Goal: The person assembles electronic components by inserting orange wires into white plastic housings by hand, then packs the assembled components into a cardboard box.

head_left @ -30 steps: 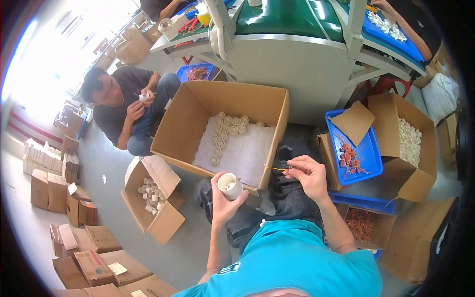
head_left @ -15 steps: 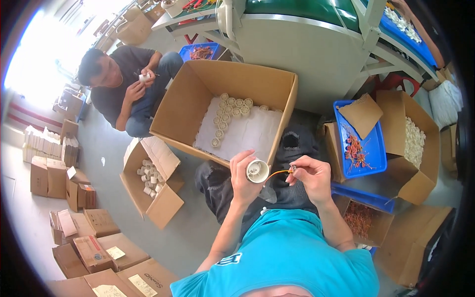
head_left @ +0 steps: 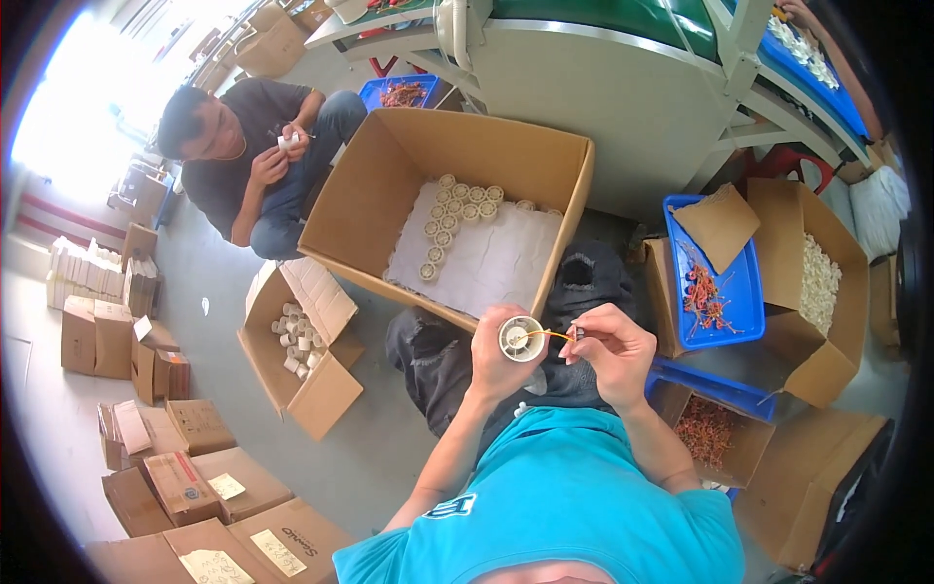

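My left hand is wrapped round a white plastic cup-shaped housing, its open end turned up toward me. Thin orange and yellow wires run from inside the housing across to my right hand. The right fingers pinch a small dark part at the wires' end; its kind is too small to make out. Just beyond my hands stands a large open cardboard box, where several round white housings stand in rows on a white sheet.
Left, a smaller carton holds white cylindrical pieces. To the right are a blue tray with red-orange wires, a carton of white parts and a box of wire bundles. A co-worker crouches at the far left, holding a white piece.
The housing in my left hand has shifted slightly right and is turned so its inside faces up more. The wires now lead into its opening, and my hands are closer together.
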The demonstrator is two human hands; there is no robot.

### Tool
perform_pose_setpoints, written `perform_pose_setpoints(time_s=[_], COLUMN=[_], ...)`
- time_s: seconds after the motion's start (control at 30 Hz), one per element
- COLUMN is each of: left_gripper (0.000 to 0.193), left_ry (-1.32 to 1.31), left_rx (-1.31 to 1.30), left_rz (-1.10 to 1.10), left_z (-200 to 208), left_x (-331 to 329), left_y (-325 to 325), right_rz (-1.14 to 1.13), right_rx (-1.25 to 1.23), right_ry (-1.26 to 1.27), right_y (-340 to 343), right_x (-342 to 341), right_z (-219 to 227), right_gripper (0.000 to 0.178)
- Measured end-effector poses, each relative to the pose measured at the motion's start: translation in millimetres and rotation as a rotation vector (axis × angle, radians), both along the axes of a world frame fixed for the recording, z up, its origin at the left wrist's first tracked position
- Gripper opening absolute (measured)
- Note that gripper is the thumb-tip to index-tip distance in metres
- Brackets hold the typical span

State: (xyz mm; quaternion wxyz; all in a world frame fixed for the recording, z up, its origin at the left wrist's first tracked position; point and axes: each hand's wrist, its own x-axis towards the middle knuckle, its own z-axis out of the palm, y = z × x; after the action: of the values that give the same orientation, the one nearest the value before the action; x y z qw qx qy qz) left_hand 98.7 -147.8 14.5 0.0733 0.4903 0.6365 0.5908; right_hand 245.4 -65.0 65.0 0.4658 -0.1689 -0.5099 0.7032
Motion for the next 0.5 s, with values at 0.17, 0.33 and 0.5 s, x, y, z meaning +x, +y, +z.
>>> perform_pose_setpoints(time_s=[0.17, 0.33, 0.5], left_gripper=[0.052, 0.052, 0.05], left_ry=[0.0, 0.0, -0.115], left_rx=[-0.038, -0.03, -0.072], left_rz=[-0.014, -0.026, -0.087], left_z=[3.4, 5.7, 19.2], left_x=[1.7, 1.6, -0.8], left_y=[-1.5, -2.1, -5.2], right_rz=[0.022, -0.007, -0.134], right_rx=[0.02, 0.103, 0.517], right_ry=[-0.037, -0.137, -0.348], right_y=[-1.7, -2.6, 8.8], right_x=[-1.6, -0.7, 7.2], right_z=[-1.4, -1.3, 7.1], right_gripper=[0.018, 0.022, 0.024])
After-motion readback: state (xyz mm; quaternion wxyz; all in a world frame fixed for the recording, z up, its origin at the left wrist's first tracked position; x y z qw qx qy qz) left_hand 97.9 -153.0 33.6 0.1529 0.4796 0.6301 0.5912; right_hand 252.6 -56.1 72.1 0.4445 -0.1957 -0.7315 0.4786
